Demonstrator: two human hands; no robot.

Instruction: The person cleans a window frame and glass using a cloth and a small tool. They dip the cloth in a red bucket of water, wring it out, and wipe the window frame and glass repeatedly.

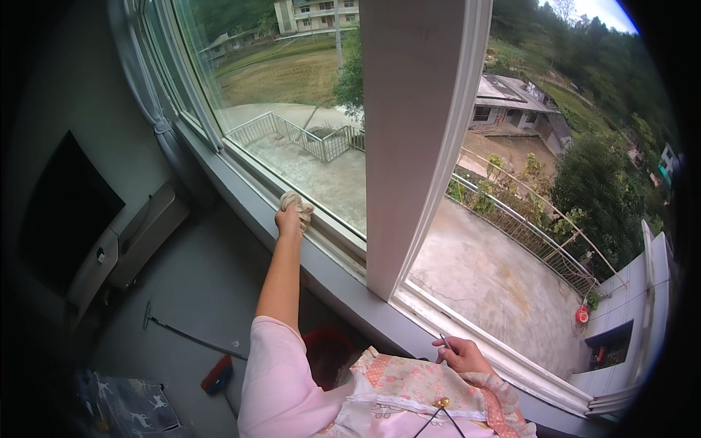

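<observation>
My left hand (288, 222) reaches forward and grips a crumpled beige cloth (298, 209), which lies against the lower track of the window frame (334, 241). The window pane (296, 137) stands just beyond it. At the lower right, my right hand (463, 356) is near the inner sill of the window opening to the right of the wide pillar (411, 137). Its fingers hold a thin dark stick-like tool (446, 342); what kind it is cannot be told.
A red bucket (327, 347) stands below the sill (350, 290). On the floor lie a squeegee with a long handle (186, 334) and a red and blue broom head (218, 375). A tied curtain (160, 123) hangs at the left, near a wall-mounted television (71, 213).
</observation>
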